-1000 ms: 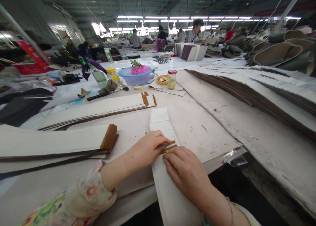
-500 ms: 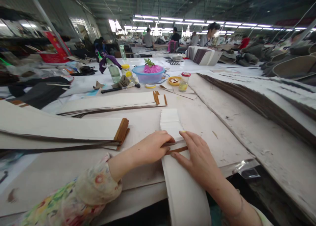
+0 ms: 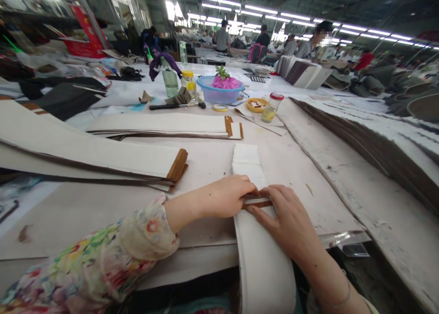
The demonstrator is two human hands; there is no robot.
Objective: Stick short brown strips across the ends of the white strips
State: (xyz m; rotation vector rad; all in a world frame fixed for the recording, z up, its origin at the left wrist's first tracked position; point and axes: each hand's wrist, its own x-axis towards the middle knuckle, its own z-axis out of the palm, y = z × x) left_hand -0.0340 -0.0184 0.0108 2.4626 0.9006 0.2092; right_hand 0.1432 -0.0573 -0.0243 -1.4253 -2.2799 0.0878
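Single view on record. The head-worn camera is looking forward and down, facing 12 o'clock along the worktop (image 3: pixel 291 167). It is sitting close over the left hand (image 3: pixel 222 197) and right hand (image 3: pixel 288 213), which are filling the lower centre. The hall is receding toward 12 and 1 o'clock.

This is a big factory workshop, with rows of bright lights (image 3: pixel 291 17) on a high roof, long work tables (image 3: pixel 308 167) covered in stacks of white strips (image 3: pixel 161 124), and other workers (image 3: pixel 222 37) far behind.
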